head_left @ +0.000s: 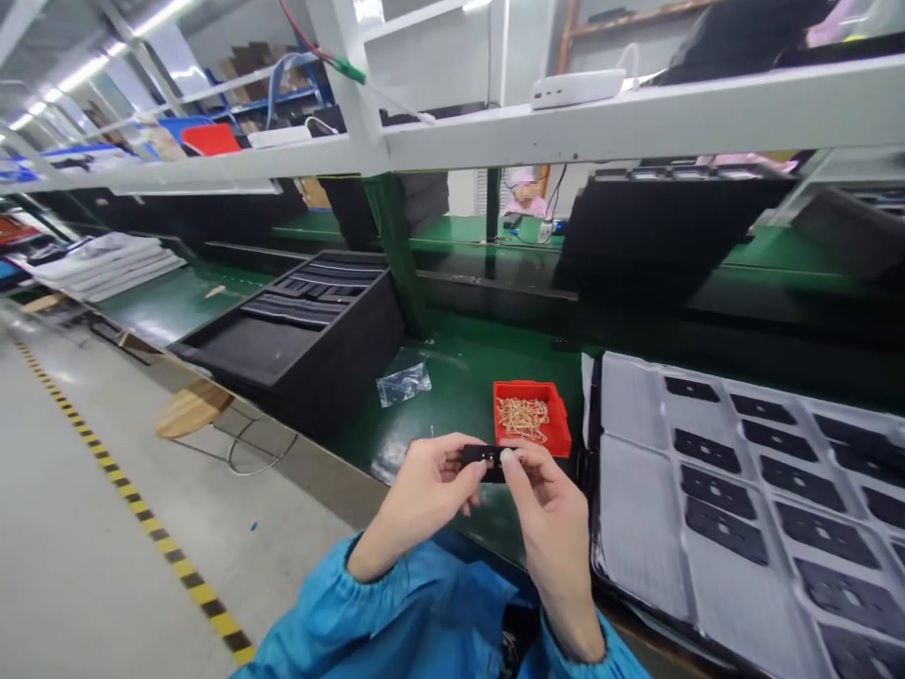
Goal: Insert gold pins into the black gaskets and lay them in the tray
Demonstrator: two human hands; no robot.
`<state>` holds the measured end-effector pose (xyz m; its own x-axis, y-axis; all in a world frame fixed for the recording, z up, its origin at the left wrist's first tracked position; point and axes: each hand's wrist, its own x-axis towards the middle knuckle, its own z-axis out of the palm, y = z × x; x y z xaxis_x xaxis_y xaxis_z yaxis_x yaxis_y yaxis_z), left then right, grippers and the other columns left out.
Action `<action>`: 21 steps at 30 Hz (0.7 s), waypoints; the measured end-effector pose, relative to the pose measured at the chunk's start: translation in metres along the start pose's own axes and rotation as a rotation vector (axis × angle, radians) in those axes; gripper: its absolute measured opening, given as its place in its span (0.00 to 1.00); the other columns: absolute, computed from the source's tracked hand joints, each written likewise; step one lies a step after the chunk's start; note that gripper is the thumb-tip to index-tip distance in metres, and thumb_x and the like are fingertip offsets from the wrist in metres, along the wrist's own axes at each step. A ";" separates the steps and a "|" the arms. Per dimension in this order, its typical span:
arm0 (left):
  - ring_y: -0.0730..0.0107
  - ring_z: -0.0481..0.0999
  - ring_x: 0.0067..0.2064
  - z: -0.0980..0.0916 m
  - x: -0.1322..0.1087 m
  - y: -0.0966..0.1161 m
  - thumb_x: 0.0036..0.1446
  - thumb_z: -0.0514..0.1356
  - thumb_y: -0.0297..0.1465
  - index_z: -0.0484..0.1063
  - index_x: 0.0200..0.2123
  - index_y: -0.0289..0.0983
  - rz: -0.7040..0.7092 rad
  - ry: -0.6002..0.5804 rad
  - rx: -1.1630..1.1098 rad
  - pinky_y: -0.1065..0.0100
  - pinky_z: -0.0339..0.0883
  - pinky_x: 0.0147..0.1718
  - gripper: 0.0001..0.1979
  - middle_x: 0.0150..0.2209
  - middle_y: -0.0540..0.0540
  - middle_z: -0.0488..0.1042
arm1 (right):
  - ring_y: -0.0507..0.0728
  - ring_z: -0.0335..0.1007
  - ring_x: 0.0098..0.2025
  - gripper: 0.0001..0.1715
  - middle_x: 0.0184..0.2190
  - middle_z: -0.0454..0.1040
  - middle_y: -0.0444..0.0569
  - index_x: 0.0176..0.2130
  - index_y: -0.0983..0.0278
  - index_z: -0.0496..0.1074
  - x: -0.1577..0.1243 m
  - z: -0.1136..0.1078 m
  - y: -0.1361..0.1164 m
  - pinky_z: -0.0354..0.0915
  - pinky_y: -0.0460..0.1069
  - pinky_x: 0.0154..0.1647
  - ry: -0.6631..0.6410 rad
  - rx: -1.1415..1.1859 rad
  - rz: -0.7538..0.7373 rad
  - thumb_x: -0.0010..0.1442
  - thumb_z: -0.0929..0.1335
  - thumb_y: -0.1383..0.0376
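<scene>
A small flat black part [485, 460] is held between both hands just above the near edge of the green bench. My left hand [424, 490] pinches its left end with thumb and fingers closed. My right hand [548, 519] grips its right end from above. Just behind the hands stands a small red tray [560, 426] with several thin pale metal pieces in it. Blue sleeves cover both forearms.
At the right lies a grey sheet [636, 528] with rows of black flat parts. A black tray stack [283, 330] stands at the left, a clear plastic bag [403, 383] beside it. White shelving [600, 118] runs overhead. A wooden stool [190, 407] stands on the floor.
</scene>
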<state>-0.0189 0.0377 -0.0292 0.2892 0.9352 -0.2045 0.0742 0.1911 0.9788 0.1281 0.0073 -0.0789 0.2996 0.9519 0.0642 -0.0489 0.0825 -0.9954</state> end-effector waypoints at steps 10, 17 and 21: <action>0.77 0.71 0.23 0.001 -0.005 0.001 0.61 0.62 0.33 0.78 0.45 0.31 0.036 -0.021 0.079 0.76 0.69 0.22 0.13 0.27 0.50 0.74 | 0.53 0.74 0.41 0.14 0.37 0.77 0.47 0.37 0.62 0.77 -0.001 0.003 -0.007 0.72 0.46 0.43 -0.014 0.016 -0.019 0.64 0.73 0.53; 0.75 0.73 0.25 -0.001 -0.016 0.007 0.65 0.61 0.34 0.79 0.48 0.33 0.046 -0.021 0.146 0.75 0.70 0.25 0.14 0.28 0.49 0.76 | 0.52 0.74 0.41 0.13 0.38 0.76 0.46 0.37 0.61 0.76 -0.008 0.009 -0.010 0.70 0.46 0.43 0.006 -0.018 -0.049 0.67 0.71 0.55; 0.75 0.72 0.22 0.000 -0.020 0.003 0.69 0.58 0.40 0.80 0.48 0.34 0.065 0.029 0.195 0.76 0.68 0.23 0.18 0.23 0.50 0.73 | 0.51 0.74 0.44 0.09 0.41 0.76 0.45 0.39 0.60 0.76 -0.012 0.011 -0.011 0.69 0.44 0.44 0.040 -0.064 -0.117 0.68 0.71 0.58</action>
<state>-0.0243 0.0192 -0.0219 0.2717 0.9524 -0.1381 0.2402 0.0719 0.9681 0.1148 -0.0023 -0.0677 0.3373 0.9243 0.1784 0.0488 0.1721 -0.9839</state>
